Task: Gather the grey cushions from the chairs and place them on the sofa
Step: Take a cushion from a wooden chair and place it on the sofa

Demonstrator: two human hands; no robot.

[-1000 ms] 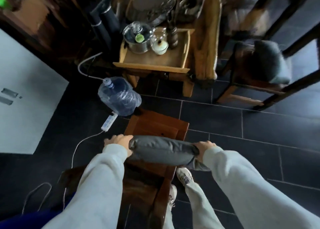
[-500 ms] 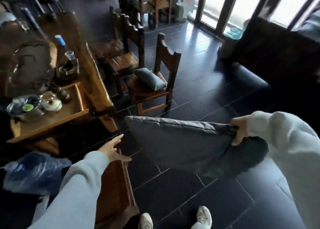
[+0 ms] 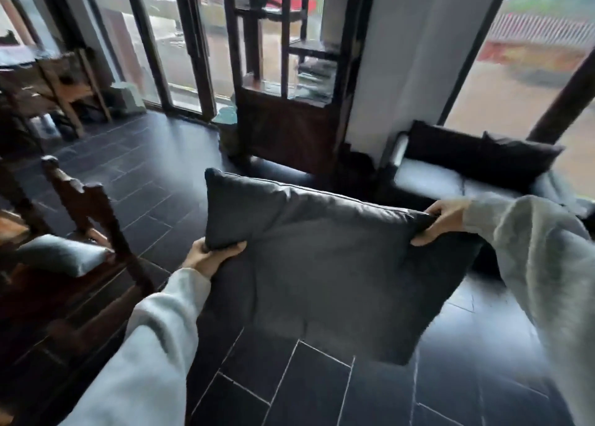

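Observation:
A large grey cushion (image 3: pixel 331 258) hangs in front of me above the dark tiled floor. My left hand (image 3: pixel 209 256) grips its left edge and my right hand (image 3: pixel 441 219) pinches its upper right corner. Another grey cushion (image 3: pixel 59 256) lies on the seat of a wooden chair (image 3: pixel 87 206) at the left. The dark sofa (image 3: pixel 450 177) stands ahead to the right, under the window, with a dark pillow (image 3: pixel 515 158) leaning on its back.
A tall dark wooden shelf (image 3: pixel 283 103) stands ahead in the middle, beside a white pillar. Glass doors run along the far wall. More wooden chairs and a table (image 3: pixel 54 84) are at the far left. Open tiled floor (image 3: pixel 289 387) lies between me and the sofa.
I have turned right, from the tea table to face the sofa and windows. My left hand, free half a second ago, now grips the cushion again. The cushion is held up flat.

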